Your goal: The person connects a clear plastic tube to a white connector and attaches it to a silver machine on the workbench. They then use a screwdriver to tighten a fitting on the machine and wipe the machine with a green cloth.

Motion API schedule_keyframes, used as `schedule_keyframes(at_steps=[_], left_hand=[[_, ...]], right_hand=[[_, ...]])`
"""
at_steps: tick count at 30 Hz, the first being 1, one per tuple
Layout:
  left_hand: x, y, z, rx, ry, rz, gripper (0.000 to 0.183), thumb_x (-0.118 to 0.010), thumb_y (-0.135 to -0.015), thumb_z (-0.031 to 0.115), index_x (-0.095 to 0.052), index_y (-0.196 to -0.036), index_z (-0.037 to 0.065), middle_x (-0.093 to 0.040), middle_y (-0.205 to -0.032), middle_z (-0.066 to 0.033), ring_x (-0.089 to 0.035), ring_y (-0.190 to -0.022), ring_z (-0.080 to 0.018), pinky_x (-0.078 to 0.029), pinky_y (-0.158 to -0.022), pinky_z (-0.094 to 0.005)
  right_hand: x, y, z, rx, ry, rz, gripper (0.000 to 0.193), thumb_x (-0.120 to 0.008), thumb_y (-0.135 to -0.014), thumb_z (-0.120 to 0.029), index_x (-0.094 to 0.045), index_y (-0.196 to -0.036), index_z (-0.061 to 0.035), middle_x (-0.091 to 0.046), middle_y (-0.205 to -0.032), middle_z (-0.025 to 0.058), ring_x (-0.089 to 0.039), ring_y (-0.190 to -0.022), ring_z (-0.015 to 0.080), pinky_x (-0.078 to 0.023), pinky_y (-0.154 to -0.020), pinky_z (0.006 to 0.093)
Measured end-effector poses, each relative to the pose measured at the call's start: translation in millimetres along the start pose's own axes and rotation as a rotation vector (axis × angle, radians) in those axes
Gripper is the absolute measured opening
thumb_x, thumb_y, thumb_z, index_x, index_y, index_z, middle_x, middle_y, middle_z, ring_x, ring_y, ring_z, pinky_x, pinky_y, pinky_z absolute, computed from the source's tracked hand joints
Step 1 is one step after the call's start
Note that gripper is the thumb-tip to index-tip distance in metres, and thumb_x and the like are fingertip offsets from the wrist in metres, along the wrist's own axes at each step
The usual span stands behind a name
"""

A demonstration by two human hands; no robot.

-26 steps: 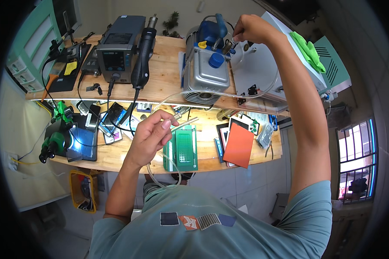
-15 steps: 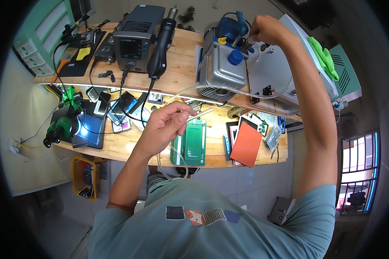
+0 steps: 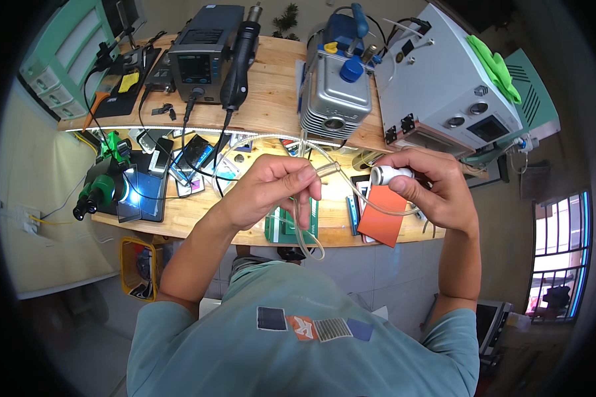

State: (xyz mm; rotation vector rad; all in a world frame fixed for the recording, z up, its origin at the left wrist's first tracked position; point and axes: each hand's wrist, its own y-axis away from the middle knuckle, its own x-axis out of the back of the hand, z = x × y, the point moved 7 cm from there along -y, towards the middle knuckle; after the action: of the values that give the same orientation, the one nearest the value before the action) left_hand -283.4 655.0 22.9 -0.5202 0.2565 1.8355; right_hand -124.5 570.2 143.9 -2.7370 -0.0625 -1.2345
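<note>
In front of my chest, my left hand (image 3: 275, 188) pinches the end of a clear plastic tube (image 3: 311, 246), whose slack hangs in a loop below the fingers. The tube's end points right, toward a white pipe fitting (image 3: 385, 175) with a round opening. My right hand (image 3: 440, 188) grips that fitting between thumb and fingers, its opening facing left. The tube's end and the fitting are apart. More of the tubing curves behind both hands and below the fitting. Behind them on the raised shelf stands a silver vacuum pump (image 3: 334, 99) with a blue cap (image 3: 351, 69).
A grey-white boxy machine (image 3: 444, 79) with knobs carries a green cloth (image 3: 495, 69). Left of the pump are a hot-air station (image 3: 202, 66) and its black handle (image 3: 238, 76). A green microscope (image 3: 102, 188), a green mat (image 3: 281, 228) and an orange sheet (image 3: 383, 215) lie lower.
My right hand has come down from beside the pump and now holds the white fitting before me. My left hand has shifted right with the tube, its end now nearer the right hand.
</note>
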Motion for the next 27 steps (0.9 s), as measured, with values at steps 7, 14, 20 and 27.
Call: schedule_keyframes(at_steps=[7, 14, 20, 27], left_hand=[[-36, -25, -3, 0.101, 0.128, -0.048, 0.037, -0.043, -0.102, 0.029, -0.061, -0.094, -0.003, -0.053, -0.074, -0.0059, -0.058, -0.071, -0.018, -0.049, -0.069, -0.0324], [-51, -35, -8, 0.122, 0.352, -0.019, 0.032, -0.043, -0.099, 0.03, -0.057, -0.098, 0.002, -0.049, -0.074, -0.0049, -0.053, -0.072, -0.0177, -0.048, -0.07, -0.0325], [-43, -34, -12, 0.065, 0.345, 0.082, 0.036, -0.041, -0.101, 0.03, -0.061, -0.106, 0.001, -0.053, -0.07, -0.005, -0.056, -0.079, -0.0224, -0.045, -0.078, -0.0357], [-38, -35, -6, -0.116, 0.354, 0.207, 0.026, -0.06, -0.095, 0.028, -0.063, -0.102, 0.003, -0.056, -0.076, -0.0015, -0.047, -0.07, -0.0115, -0.04, -0.07, -0.0276]], right_hand=[[3, 34, 11, -0.068, -0.256, 0.128, 0.025, -0.068, -0.091, -0.013, -0.064, -0.109, 0.0043, -0.065, -0.088, 0.0043, -0.057, -0.074, 0.0046, -0.047, -0.06, 0.019], [-2, 51, 29, -0.116, -0.429, 0.196, 0.027, -0.068, -0.09, -0.009, -0.061, -0.112, 0.0047, -0.066, -0.097, 0.0045, -0.058, -0.083, 0.0054, -0.047, -0.07, 0.0187], [-12, 58, 31, -0.148, -0.51, 0.208, 0.028, -0.067, -0.089, -0.005, -0.059, -0.113, 0.0075, -0.067, -0.098, 0.0092, -0.062, -0.089, 0.0094, -0.05, -0.078, 0.0217], [-20, 69, 19, -0.133, -0.653, 0.234, 0.029, -0.067, -0.089, -0.001, -0.057, -0.114, 0.0073, -0.067, -0.099, 0.0108, -0.063, -0.091, 0.0109, -0.051, -0.076, 0.0222]])
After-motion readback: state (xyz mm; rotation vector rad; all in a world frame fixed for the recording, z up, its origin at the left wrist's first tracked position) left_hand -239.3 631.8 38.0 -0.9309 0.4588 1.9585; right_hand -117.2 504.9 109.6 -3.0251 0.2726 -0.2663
